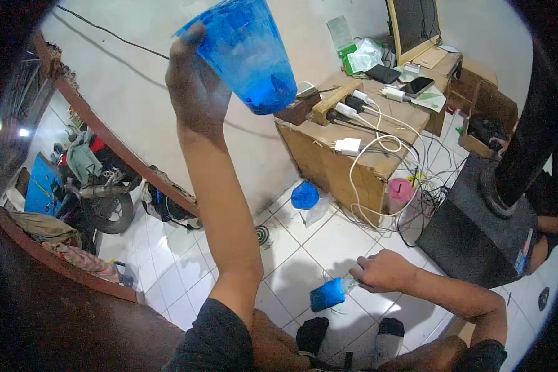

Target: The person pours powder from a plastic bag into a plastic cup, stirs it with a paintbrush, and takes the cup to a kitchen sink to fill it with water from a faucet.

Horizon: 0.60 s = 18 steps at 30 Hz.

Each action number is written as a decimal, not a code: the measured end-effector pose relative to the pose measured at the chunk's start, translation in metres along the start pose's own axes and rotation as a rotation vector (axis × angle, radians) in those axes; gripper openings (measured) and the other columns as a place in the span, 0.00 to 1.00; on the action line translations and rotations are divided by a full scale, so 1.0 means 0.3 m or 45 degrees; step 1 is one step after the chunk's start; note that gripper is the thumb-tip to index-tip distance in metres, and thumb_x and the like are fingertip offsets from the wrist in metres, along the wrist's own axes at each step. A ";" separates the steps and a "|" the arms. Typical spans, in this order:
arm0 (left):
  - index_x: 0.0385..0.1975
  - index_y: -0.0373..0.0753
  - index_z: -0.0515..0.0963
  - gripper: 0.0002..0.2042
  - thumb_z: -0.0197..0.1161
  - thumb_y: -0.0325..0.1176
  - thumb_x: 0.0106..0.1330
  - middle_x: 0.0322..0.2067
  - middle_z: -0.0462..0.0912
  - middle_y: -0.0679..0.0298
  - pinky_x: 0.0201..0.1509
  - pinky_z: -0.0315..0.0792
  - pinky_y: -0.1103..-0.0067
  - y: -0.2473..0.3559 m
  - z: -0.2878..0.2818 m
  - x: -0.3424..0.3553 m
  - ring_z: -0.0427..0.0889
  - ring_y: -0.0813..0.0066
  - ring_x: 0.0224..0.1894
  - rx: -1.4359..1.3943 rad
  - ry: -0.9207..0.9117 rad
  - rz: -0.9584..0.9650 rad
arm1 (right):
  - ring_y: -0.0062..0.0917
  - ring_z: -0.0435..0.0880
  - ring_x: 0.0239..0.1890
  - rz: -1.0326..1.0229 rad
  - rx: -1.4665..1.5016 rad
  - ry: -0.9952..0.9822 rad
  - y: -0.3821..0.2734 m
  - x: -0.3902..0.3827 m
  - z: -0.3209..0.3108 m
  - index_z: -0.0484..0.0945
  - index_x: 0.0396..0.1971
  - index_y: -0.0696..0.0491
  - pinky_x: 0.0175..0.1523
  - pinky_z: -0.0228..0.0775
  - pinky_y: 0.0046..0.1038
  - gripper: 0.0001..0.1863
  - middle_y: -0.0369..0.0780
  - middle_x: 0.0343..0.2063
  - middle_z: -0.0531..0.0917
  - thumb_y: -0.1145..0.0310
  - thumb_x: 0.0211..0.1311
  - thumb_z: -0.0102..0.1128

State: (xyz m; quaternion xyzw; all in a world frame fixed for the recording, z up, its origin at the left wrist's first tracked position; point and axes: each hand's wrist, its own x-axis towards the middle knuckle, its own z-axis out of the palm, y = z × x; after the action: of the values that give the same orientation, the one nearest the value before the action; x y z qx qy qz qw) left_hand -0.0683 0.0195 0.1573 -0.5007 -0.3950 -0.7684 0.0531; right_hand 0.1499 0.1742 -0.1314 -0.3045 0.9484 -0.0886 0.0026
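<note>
There is one cup (248, 56) and one paintbrush (328, 294): the left hand (198, 80) has its fingers closed round the cup near the rim, holding it raised and tilted, while the right hand (384, 271) has its fingers drawn in round the brush's handle, low over the floor (285, 245), with blue bristles pointing left. Two phones, one far (383, 74) and one nearer (418, 87), lie on the wooden table (332, 173) to the right, along with several white chargers (347, 146) and looping cables (359, 173). Two feet (312, 335) stand on the near white tiles. A pale wall (130, 80) rises beyond the left arm; far left, past a reddish-brown edge, is one motorbike (113, 211). The see-through cup is smeared blue, deepest at its base; whether loose paint lies inside, I cannot tell. At far right, an open cardboard box (505, 102) holds something dark, its kind unclear.
</note>
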 end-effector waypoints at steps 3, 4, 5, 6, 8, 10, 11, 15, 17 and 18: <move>0.44 0.31 0.74 0.19 0.59 0.39 0.58 0.41 0.80 0.56 0.52 0.71 0.67 0.005 -0.069 0.001 0.79 0.64 0.45 -0.305 -0.284 -0.077 | 0.35 0.81 0.22 -0.043 -0.035 0.064 0.010 0.010 -0.004 0.73 0.35 0.51 0.22 0.72 0.36 0.13 0.40 0.24 0.75 0.60 0.54 0.56; 0.44 0.31 0.74 0.19 0.59 0.39 0.58 0.41 0.80 0.56 0.51 0.72 0.67 0.003 -0.068 -0.003 0.79 0.64 0.45 -0.256 -0.272 -0.061 | 0.34 0.81 0.21 -0.032 -0.050 0.047 0.014 0.010 -0.001 0.73 0.35 0.52 0.22 0.72 0.36 0.13 0.41 0.24 0.75 0.60 0.54 0.56; 0.43 0.31 0.74 0.19 0.60 0.39 0.58 0.41 0.80 0.56 0.51 0.72 0.68 0.003 -0.065 -0.005 0.79 0.64 0.45 -0.206 -0.260 -0.044 | 0.34 0.81 0.21 -0.033 -0.053 0.048 0.016 0.010 -0.003 0.73 0.35 0.52 0.22 0.72 0.36 0.13 0.41 0.24 0.75 0.60 0.54 0.56; 0.43 0.31 0.74 0.19 0.60 0.39 0.58 0.41 0.80 0.56 0.51 0.72 0.68 0.002 -0.061 -0.004 0.79 0.64 0.45 -0.205 -0.260 -0.042 | 0.35 0.81 0.21 -0.044 -0.049 0.026 0.016 0.008 -0.008 0.73 0.35 0.52 0.22 0.72 0.36 0.13 0.41 0.24 0.75 0.60 0.54 0.56; 0.42 0.30 0.74 0.19 0.61 0.38 0.57 0.41 0.80 0.56 0.51 0.71 0.68 0.009 -0.047 -0.007 0.79 0.64 0.44 -0.024 -0.152 -0.015 | 0.35 0.81 0.21 -0.066 -0.039 0.005 0.011 0.009 -0.003 0.73 0.35 0.52 0.22 0.72 0.36 0.13 0.41 0.24 0.76 0.60 0.54 0.56; 0.43 0.30 0.74 0.19 0.61 0.37 0.57 0.40 0.80 0.57 0.50 0.72 0.69 0.010 -0.050 -0.010 0.79 0.65 0.43 0.064 -0.096 0.004 | 0.36 0.82 0.24 -0.068 0.016 -0.035 0.007 0.007 0.005 0.72 0.35 0.54 0.25 0.73 0.37 0.10 0.43 0.27 0.77 0.66 0.54 0.51; 0.43 0.30 0.74 0.19 0.62 0.36 0.56 0.40 0.80 0.58 0.49 0.72 0.70 0.008 -0.050 -0.008 0.79 0.66 0.42 0.147 -0.043 0.023 | 0.36 0.82 0.24 -0.067 0.014 -0.035 0.008 0.002 0.010 0.72 0.35 0.54 0.25 0.73 0.37 0.10 0.43 0.27 0.77 0.66 0.54 0.51; 0.45 0.31 0.73 0.22 0.66 0.33 0.49 0.41 0.80 0.59 0.50 0.72 0.71 0.002 -0.050 -0.008 0.79 0.67 0.43 0.252 -0.062 0.039 | 0.36 0.82 0.23 -0.090 0.029 -0.051 0.029 -0.018 0.025 0.72 0.36 0.54 0.24 0.73 0.37 0.11 0.45 0.29 0.78 0.66 0.54 0.51; 0.46 0.31 0.73 0.25 0.68 0.31 0.45 0.41 0.80 0.60 0.50 0.73 0.72 -0.002 -0.055 -0.009 0.78 0.68 0.44 0.294 -0.136 0.040 | 0.36 0.82 0.23 -0.087 0.027 -0.080 0.029 -0.023 0.025 0.72 0.37 0.54 0.24 0.73 0.37 0.12 0.45 0.30 0.78 0.66 0.53 0.51; 0.47 0.32 0.73 0.26 0.69 0.30 0.43 0.41 0.79 0.60 0.51 0.73 0.72 -0.004 -0.055 -0.005 0.78 0.68 0.44 0.316 -0.186 0.047 | 0.36 0.82 0.22 -0.074 0.020 -0.099 0.029 -0.025 0.022 0.73 0.38 0.54 0.23 0.73 0.37 0.12 0.46 0.31 0.78 0.66 0.53 0.51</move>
State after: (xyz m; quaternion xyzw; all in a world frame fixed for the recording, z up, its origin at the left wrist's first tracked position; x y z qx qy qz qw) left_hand -0.0801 0.0089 0.1524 -0.5520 -0.4805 -0.6741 0.0997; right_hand 0.1513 0.1844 -0.1397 -0.3350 0.9377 -0.0840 0.0391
